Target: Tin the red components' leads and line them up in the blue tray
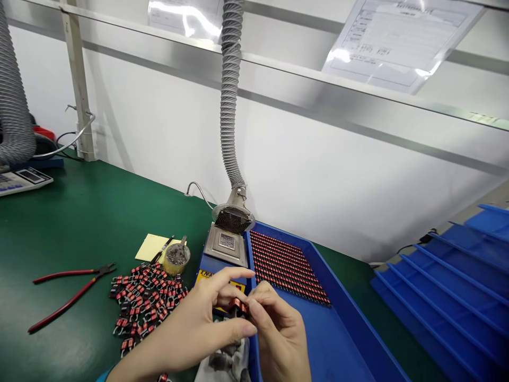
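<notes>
Over the near edge of a blue tray [350, 339], my two hands meet around a small red and black coil component [237, 306]. My left hand [202, 318] is curled about it from the left, index finger stretched out above and thumb below. From the right, my right hand [280, 334] pinches at the coil with thumb and forefinger; its other fingers are folded. Their fingers partly hide the coil. A pile of similar coils with wire legs [149, 300] lies left of my hands. Neat rows of red and black coils [288, 268] fill the far part of the tray.
Behind my hands stands a solder pot [226, 244] under a fume hose [229, 106]. Red-handled cutters [75, 292], a small tub [177, 257], yellow paper [149, 246] and a pen [163, 249] lie left. Stacked blue trays [449, 286] stand right. A grey-white cloth [225, 363] lies beneath my hands.
</notes>
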Tool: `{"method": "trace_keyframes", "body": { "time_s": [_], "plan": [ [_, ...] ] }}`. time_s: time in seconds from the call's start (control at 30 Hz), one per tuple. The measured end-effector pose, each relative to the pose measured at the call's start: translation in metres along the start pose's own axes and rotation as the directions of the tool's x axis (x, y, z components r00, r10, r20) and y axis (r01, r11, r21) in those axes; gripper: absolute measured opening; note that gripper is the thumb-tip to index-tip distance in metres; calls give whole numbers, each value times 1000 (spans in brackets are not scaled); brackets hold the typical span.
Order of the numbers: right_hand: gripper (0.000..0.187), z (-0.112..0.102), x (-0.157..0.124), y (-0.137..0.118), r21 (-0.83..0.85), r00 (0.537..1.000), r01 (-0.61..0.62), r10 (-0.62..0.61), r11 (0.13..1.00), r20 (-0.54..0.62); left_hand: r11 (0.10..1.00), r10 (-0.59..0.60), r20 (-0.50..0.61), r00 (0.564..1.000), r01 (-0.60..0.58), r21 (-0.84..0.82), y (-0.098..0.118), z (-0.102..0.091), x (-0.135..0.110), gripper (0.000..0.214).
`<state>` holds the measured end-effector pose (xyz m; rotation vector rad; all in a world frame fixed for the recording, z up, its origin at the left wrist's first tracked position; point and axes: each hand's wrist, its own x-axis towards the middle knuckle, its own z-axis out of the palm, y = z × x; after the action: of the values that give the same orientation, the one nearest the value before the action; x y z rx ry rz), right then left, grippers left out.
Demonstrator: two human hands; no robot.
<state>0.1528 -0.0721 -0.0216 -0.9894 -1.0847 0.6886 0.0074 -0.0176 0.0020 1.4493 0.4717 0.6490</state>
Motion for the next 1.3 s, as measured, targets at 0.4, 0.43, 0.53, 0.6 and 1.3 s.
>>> {"method": "trace_keyframes", "body": {
  "time_s": [0.4,0.43,0.53,0.6,1.3],
  "plan": [
    [18,3,-2,3,11,997,17,-16,1000,-74,996,82,27,996,-81,-21,4,4,2,20],
    [16,3,-2,4,-5,996,26,-26,1000,-81,995,94,30,995,-93,-24,3,5,2,17],
    [16,4,-2,6,-12,996,31,-32,999,-89,994,112,15,994,-112,-17,1,6,3,14],
    [19,5,-2,6,-5,994,23,-23,1000,-103,993,121,-19,992,-121,1,0,6,4,14],
    [25,2,-6,-2,-162,999,19,-26,987,-43,938,135,-37,990,-116,328,14,1,2,22]
  ]
}}
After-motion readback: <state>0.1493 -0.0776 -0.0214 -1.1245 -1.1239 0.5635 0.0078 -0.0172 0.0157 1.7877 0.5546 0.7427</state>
